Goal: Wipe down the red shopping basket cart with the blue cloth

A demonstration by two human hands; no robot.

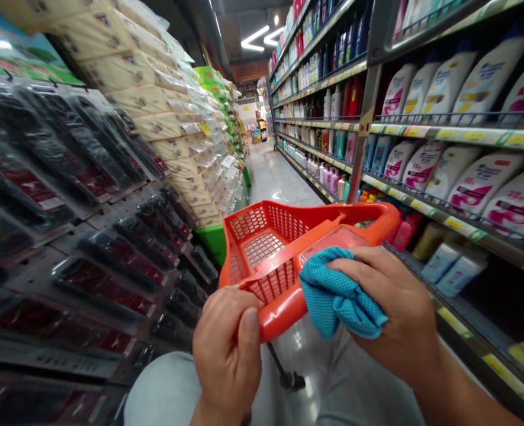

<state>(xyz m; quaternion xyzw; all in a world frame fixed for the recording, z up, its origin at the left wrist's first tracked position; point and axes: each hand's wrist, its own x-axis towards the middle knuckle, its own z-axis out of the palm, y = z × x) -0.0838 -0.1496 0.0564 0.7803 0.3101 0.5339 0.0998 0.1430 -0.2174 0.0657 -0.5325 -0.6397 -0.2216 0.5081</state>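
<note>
An orange plastic shopping basket (262, 236) is tilted in front of me, its mesh inside facing up. My left hand (228, 355) grips its near rim, with the thumb on the orange edge. My right hand (395, 313) presses a bunched teal mesh cloth (337, 296) against the basket's rim and handle area, fingers closed over the cloth. The basket appears to have nothing in it.
I am in a shop aisle. Hanging dark packets (66, 225) and stacked tissue packs (155, 100) fill the left side. Shelves of white and pink bottles (457, 171) run along the right. A glossy floor (275, 177) leads ahead. My knees in light trousers (164, 390) show below.
</note>
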